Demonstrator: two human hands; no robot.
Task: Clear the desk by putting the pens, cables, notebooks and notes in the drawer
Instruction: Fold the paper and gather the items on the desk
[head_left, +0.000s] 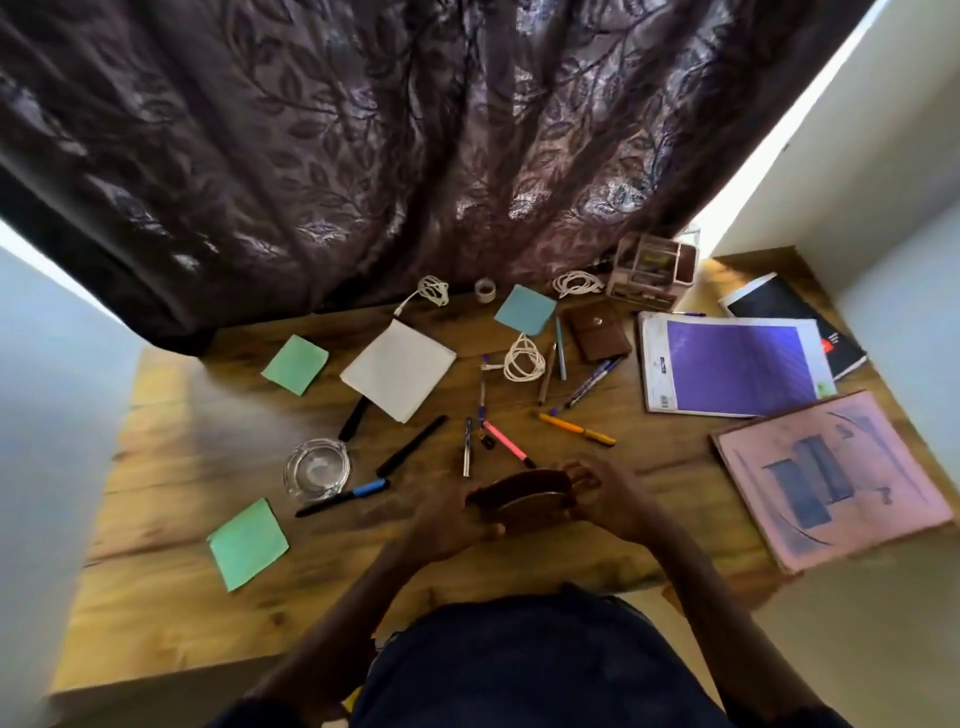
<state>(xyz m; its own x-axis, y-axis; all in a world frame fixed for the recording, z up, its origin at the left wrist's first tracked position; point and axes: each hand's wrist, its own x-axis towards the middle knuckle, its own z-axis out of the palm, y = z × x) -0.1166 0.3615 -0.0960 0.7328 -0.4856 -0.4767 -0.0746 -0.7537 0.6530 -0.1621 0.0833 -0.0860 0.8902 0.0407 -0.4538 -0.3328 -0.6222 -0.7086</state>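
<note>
Gripping a dark-brown curved object (519, 491), left hand (447, 525) and right hand (610, 501) hang above the wooden desk (171, 613); the slim pink pen (506, 441) seems light, stiff, roll-prone: pinch mid-barrel.

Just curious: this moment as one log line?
left hand, right hand: hold brown item | desk: pens, cables, notes out | drawer: unseen

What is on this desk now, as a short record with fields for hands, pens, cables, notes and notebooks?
hands: left hand and right hand both hold a blurred brown object
pens: scattered mid-desk, among them a pink pen and an orange pen
cables: three white coils: back-left coil, back-right coil, centre coil
notes: near green note, far green note, blue note, white sheet
notebooks: purple notebook, pink notebook, black notebook
drawer: not in view
</note>
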